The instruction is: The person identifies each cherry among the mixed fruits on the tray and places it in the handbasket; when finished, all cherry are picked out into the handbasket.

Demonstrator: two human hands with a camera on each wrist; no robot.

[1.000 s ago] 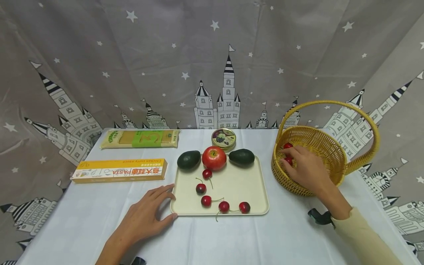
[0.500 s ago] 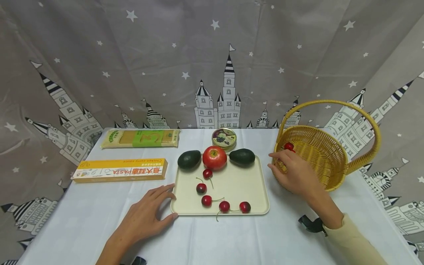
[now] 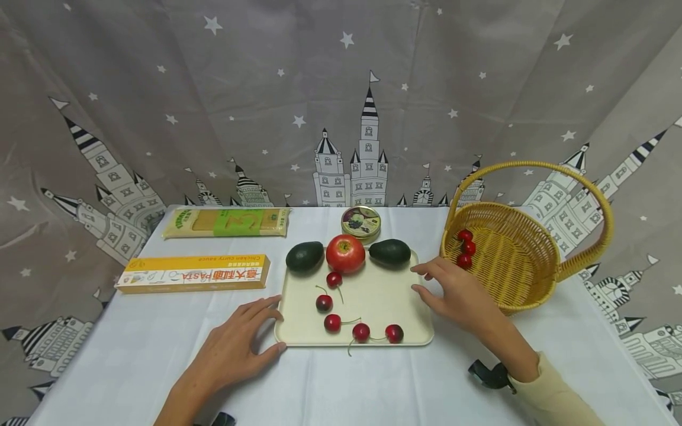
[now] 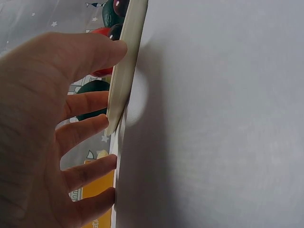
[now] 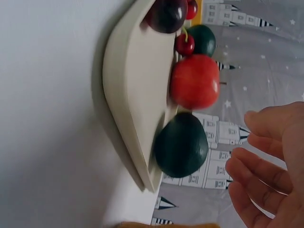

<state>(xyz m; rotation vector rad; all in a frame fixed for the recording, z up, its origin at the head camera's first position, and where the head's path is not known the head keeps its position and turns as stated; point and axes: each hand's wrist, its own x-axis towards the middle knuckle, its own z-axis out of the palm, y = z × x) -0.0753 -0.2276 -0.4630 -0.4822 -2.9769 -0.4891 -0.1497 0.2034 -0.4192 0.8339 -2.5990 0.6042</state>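
Observation:
My left hand [image 3: 230,346] rests at the left edge of a cream rectangular tray [image 3: 380,296], its thumb and fingertips against the rim. Above the tray's right rim hovers my right hand [image 3: 463,299], fingers loosely bent and holding nothing. On the tray lie several red cherries [image 3: 333,323] with stems, a red pomegranate-like fruit [image 3: 345,254] and two dark green avocados [image 3: 305,257], [image 3: 390,252] along the far side. In the right wrist view, one avocado [image 5: 181,145] is nearest the right fingers. Three cherries [image 3: 465,261] sit inside the yellow wicker basket [image 3: 511,278], near its left wall.
The tall-handled basket stands right of the tray, just beyond my right hand. Behind the tray is a round tin [image 3: 360,222]. At left lie a pasta box [image 3: 192,274] and a noodle packet [image 3: 226,222] on the white tablecloth [image 3: 341,384]. A grey castle-print curtain [image 3: 240,89] hangs behind.
My right hand has left the basket's inside and moved left to the tray's right rim, exposing the cherries in the basket. My left hand stays in place.

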